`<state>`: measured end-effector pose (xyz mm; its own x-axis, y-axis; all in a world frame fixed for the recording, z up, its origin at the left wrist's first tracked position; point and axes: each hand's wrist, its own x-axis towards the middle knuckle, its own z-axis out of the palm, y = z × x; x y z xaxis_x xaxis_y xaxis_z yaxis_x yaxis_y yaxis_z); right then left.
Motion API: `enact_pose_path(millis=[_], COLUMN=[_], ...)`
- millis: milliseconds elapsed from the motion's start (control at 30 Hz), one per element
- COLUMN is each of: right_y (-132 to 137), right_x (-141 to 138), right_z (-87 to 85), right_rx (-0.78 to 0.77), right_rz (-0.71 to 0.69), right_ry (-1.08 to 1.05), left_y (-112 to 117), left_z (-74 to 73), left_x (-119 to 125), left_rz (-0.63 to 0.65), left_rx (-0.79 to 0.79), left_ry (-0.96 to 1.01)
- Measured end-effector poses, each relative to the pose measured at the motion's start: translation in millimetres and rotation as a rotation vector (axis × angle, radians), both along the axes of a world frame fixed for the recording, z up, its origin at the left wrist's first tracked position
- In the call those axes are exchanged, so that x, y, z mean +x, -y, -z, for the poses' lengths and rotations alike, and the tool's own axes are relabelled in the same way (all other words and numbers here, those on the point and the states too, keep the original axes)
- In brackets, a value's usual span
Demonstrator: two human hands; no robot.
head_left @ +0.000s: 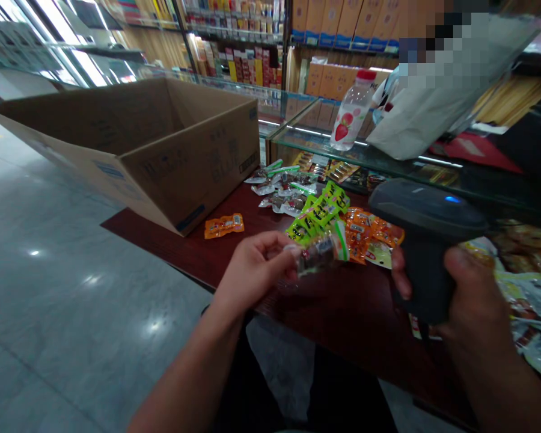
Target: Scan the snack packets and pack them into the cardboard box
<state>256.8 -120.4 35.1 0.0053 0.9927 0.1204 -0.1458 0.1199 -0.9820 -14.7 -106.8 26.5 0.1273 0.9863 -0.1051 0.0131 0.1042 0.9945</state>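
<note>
I see my left hand (252,267) pinching a small snack packet (318,254): light, soft, slick film, best held by its sealed end. My right hand (466,294) wraps around a barcode scanner (426,225).

We've got a shop interior: polished grey stone floor (63,313) on the left, with ceiling lights reflected as pale spots. A dark wood table (342,331) runs alongside a glass display counter (360,144). Behind it, wall shelves (234,36) hold packaged goods, with tan cartons (347,24) on the upper right. Far left, bright glass panels (67,42) let in strong white light; can't tell if window or lit case.
</note>
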Motion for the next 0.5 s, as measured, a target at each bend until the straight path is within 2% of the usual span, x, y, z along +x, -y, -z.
enact_pose_path(millis=[100, 267, 400, 500], right_y=[-0.3, 3.6, 3.8, 2.4], right_x=[6.8, 7.0, 6.7, 6.0], right_z=[-4.1, -8.0, -7.7, -6.8], right_rx=[0.004, 0.026, 0.041, 0.049], right_rz=[0.008, 0.008, -0.021, -0.019], right_ry=[-0.03, -0.073, -0.06, -0.049], left_y=[22.9, 28.7, 27.5, 10.0], left_z=[16.9, 40.5, 47.7, 38.4], left_x=[20.7, 55.9, 63.5, 44.4], left_rz=[0.074, 0.081, 0.101, 0.012], left_rx=[-0.17, -0.28, -0.153, 0.076], left_ry=[0.12, 0.104, -0.12, -0.437])
